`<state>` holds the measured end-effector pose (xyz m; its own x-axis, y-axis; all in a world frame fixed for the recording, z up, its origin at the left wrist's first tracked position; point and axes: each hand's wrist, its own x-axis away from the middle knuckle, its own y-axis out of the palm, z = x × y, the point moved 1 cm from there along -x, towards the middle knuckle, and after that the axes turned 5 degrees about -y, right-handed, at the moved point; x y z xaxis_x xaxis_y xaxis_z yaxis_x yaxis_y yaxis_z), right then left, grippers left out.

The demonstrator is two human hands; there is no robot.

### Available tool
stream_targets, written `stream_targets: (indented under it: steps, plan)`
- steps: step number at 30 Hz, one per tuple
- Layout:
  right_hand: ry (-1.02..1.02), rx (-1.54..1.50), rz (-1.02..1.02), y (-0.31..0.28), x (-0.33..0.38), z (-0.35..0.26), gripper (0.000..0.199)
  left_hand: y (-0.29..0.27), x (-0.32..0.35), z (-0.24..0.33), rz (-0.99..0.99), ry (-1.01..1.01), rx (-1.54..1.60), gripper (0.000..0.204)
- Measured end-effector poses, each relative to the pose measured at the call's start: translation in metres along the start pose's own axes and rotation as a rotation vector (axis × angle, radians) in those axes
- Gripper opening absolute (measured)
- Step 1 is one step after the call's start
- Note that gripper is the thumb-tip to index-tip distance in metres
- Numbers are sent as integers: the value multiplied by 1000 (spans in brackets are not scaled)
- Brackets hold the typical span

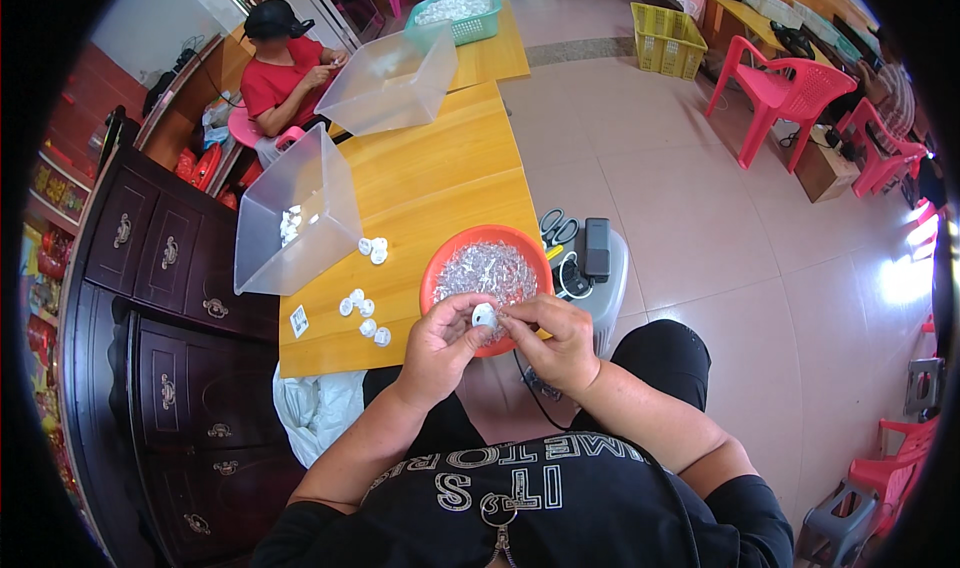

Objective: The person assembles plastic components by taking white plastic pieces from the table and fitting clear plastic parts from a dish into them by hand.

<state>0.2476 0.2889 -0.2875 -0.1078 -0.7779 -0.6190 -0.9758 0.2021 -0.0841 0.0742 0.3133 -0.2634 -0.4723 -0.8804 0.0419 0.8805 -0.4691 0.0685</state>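
Between thumb and fingers, my left hand [440,343] grips a small round white plastic part [484,315] with a dark spot on it. My right hand [556,340] pinches at the part's right side; whatever tiny piece may be in those fingertips is too small to make out. Both hands are over the near rim of an orange bowl [431,280] filled with small clear plastic pieces [490,268]. Several similar white parts [358,302] lie in loose groups on the yellow wooden table [430,188], left of the bowl.
A clear bin [330,188] with a few white parts stands at the table's left edge, another clear bin [390,93] beyond it. Scissors [558,228] and a black device [597,248] sit on a grey surface right of the bowl. A co-worker in red [285,78] sits far left.
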Motion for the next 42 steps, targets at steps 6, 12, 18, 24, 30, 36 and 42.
stream_targets:
  steps: [6, 12, 18, 24, 30, 36, 42]
  plan:
    - [-37, 18, 22, 0, 0, 0, 10, -1, 1, -1, -2, -57, 62, 30]
    - [-50, 28, 38, 0, -1, -1, 9, 1, 2, -3, -12, -8, -4, 33]
    - [-65, 3, 25, 1, 1, 1, 9, -1, 2, -2, 0, -11, 11, 32]
    - [-83, -9, 7, 2, 2, 1, 11, 2, 3, 1, 15, 14, -32, 35]
    - [-83, -25, -8, 3, 2, 1, 12, 5, 1, 15, 161, 214, -395, 32]
    - [-19, -49, -16, 3, 2, 2, 10, -1, 3, 13, 202, 372, -698, 42]
    - [-25, -12, -38, 3, 4, 0, 8, 6, 5, 23, 174, 540, -938, 47]
